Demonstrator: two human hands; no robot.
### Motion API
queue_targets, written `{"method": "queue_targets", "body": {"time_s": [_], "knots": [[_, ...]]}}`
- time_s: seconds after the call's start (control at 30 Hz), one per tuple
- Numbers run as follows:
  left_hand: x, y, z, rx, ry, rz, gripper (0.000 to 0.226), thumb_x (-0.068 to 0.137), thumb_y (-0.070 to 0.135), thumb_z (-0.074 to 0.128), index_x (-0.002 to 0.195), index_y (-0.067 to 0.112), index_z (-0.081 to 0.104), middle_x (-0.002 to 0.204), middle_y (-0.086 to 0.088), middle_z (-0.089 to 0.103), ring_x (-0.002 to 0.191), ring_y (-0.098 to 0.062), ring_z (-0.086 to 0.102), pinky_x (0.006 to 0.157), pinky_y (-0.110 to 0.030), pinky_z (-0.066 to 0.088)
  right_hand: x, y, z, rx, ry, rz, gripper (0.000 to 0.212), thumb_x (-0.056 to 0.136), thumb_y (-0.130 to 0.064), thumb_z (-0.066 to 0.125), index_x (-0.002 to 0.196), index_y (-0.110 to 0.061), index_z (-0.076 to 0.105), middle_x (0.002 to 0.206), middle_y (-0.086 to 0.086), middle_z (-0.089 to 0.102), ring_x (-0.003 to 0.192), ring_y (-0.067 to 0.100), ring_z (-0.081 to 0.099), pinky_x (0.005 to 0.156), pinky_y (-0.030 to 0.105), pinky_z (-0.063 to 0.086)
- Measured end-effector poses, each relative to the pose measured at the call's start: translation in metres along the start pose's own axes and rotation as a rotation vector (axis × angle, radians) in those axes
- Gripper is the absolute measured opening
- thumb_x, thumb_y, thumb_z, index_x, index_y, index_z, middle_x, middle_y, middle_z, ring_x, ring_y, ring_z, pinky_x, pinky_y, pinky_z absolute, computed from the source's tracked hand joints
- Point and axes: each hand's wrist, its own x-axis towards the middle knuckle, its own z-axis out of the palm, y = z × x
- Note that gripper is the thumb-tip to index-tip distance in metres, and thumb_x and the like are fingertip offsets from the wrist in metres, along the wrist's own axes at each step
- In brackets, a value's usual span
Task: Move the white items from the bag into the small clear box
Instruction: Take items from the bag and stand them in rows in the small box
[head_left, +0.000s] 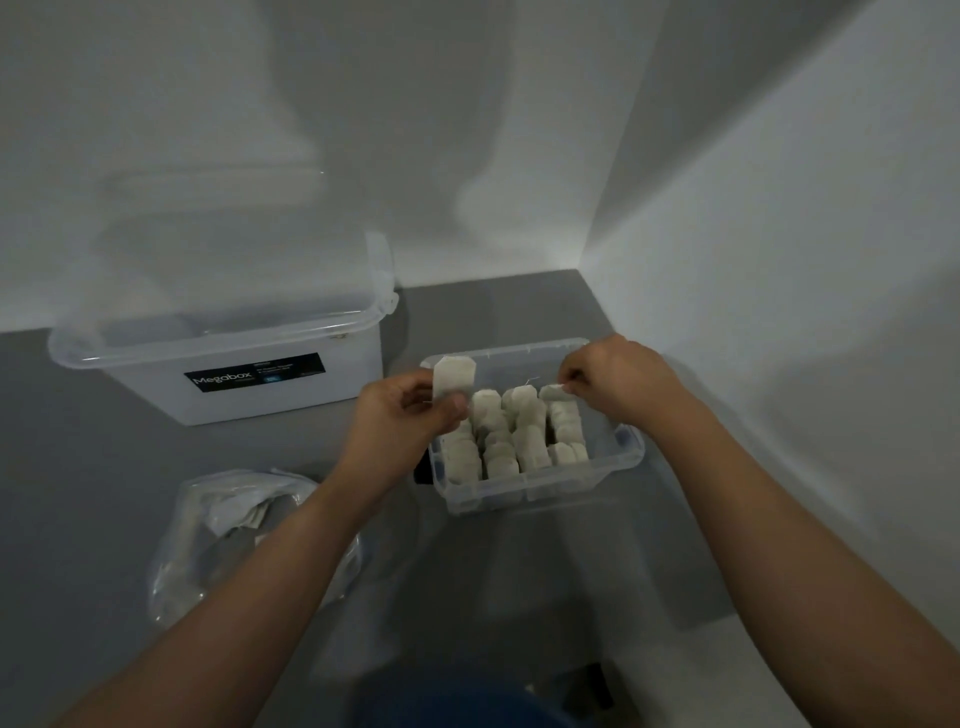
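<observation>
Item: white sachets, flat paper pouches with clipped upper corners, off-white and slightly crumpled. They stand on edge in about four close rows inside the box, filling its near and middle part. The far end shows bare clear wall.

Box: small, clear plastic, rectangular, lid off. It sits on the grey surface near the wall corner.

Single sachet: upright, pinched at its lower edge between the thumb and curled fingers of the left hand. It is held above the box's far left corner, clear of the rows.

Right hand: over the far right of the box, its fingertips pinched on the top of the farthest sachet in the right-hand row. A thin thread shows just left of the pinch.

Bag: clear, crumpled plastic with its mouth open. It lies on the surface left of the box and partly under the left forearm, with more white sachets dimly visible inside.

Tub: large and translucent, with a black "Megabox" label. It stands behind the bag, against the wall.
</observation>
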Motion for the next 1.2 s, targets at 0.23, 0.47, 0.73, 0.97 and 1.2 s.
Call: {"method": "queue_targets", "body": {"time_s": [0.23, 0.47, 0.73, 0.97, 1.2], "knots": [[-0.001, -0.007, 0.007, 0.029, -0.034, -0.014, 0.017, 0.09, 0.01, 0.076, 0.103, 0.022, 0.076, 0.091, 0.0, 0.079, 0.09, -0.017, 0.076, 0.086, -0.033, 0.061, 0.022, 0.004, 0.027, -0.285, 0.051, -0.05, 0.021, 0.098, -0.03, 0.057, 0.106, -0.032, 0.076, 0.11, -0.002, 0.065, 0.101, 0.024, 0.062, 0.079, 0.034, 0.033], [-0.002, -0.011, 0.011, 0.081, -0.029, -0.008, 0.015, 0.088, 0.015, 0.077, 0.099, 0.026, 0.078, 0.088, 0.008, 0.079, 0.087, -0.01, 0.075, 0.085, -0.027, 0.06, 0.024, 0.001, 0.044, -0.347, 0.135, 0.017, 0.01, 0.081, -0.015, 0.069, 0.08, -0.021, 0.076, 0.084, -0.001, 0.063, 0.085, 0.025, 0.059, 0.078, 0.036, 0.041], [0.007, -0.01, 0.02, 0.114, -0.072, -0.022, 0.014, 0.087, 0.016, 0.08, 0.101, 0.018, 0.079, 0.086, 0.001, 0.079, 0.083, -0.019, 0.077, 0.083, -0.04, 0.063, -0.014, -0.001, -0.016, 0.293, 0.423, 0.023, 0.022, 0.094, -0.028, 0.069, 0.113, -0.02, 0.077, 0.096, 0.0, 0.067, 0.084, 0.011, 0.059, 0.074, 0.023, 0.045], [0.01, -0.002, 0.04, 0.238, -0.155, 0.102, 0.011, 0.085, 0.023, 0.081, 0.089, 0.032, 0.077, 0.073, 0.021, 0.074, 0.063, 0.001, 0.067, 0.063, -0.012, 0.05, -0.049, -0.032, -0.061, 0.397, 0.148, -0.218, 0.035, 0.095, -0.046, 0.065, 0.126, -0.03, 0.071, 0.103, -0.015, 0.067, 0.083, 0.002, 0.061, 0.078, 0.018, 0.048], [0.008, -0.011, 0.033, 0.441, -0.15, 0.16, 0.032, 0.082, 0.038, 0.083, 0.112, 0.03, 0.074, 0.094, 0.018, 0.073, 0.078, 0.006, 0.067, 0.068, -0.003, 0.045, -0.043, -0.024, -0.053, 0.321, 0.176, -0.15, 0.016, 0.096, -0.031, 0.068, 0.106, -0.023, 0.079, 0.1, -0.011, 0.075, 0.081, 0.005, 0.062, 0.076, 0.02, 0.049]]}}
